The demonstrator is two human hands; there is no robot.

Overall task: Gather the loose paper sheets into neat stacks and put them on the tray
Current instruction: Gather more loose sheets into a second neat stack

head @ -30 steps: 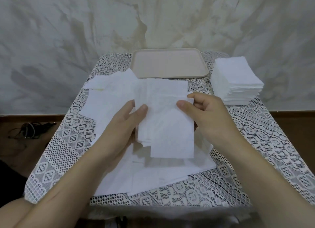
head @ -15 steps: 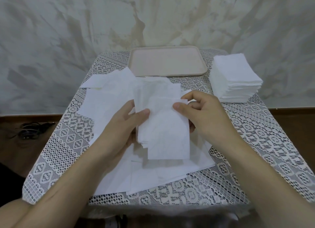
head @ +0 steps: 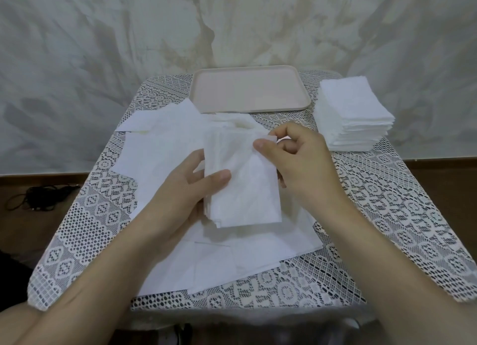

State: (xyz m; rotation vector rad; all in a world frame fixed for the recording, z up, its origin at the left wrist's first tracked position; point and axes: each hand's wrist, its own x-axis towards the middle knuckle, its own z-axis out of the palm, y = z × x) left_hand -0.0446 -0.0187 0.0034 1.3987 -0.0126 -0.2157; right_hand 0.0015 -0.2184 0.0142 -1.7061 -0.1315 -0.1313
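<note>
Left hand: the left hand (head: 180, 190) grips a bundle of sheets (head: 245, 197) from its left edge, the thumb lying across the top sheet and the fingers tucked underneath.
Right hand: the right hand (head: 302, 164) is curled, with thumb and forefinger pinching the upper right corner of the bundle's top sheet; that corner is lifted and bent a little.
Bundle of sheets: white, roughly rectangular, held above the middle of the surface between the 2 hands. Its edges are not flush, and several sheet edges show stepped along the lower left side.
Loose sheets: more white loose sheets (head: 165, 148) lie flat and overlapping on the surface under and around the hands, spreading from the left side toward the near edge, at mixed angles.
Tray: a pale pink tray (head: 251, 109) sits at the far edge of the surface, with no paper in it. The farthest loose sheets reach just beside its near rim.
Neat stack: a thick, squared neat stack (head: 353, 112) of white sheets stands on the far right corner, just beside the tray and apart from the right hand.
Surface: the surface (head: 387, 203) is covered by a white lace cloth.
Floor: dark cables (head: 38, 197) lie on the brown floor to the left.
Backdrop: a mottled grey wall (head: 103, 61) stands behind.
</note>
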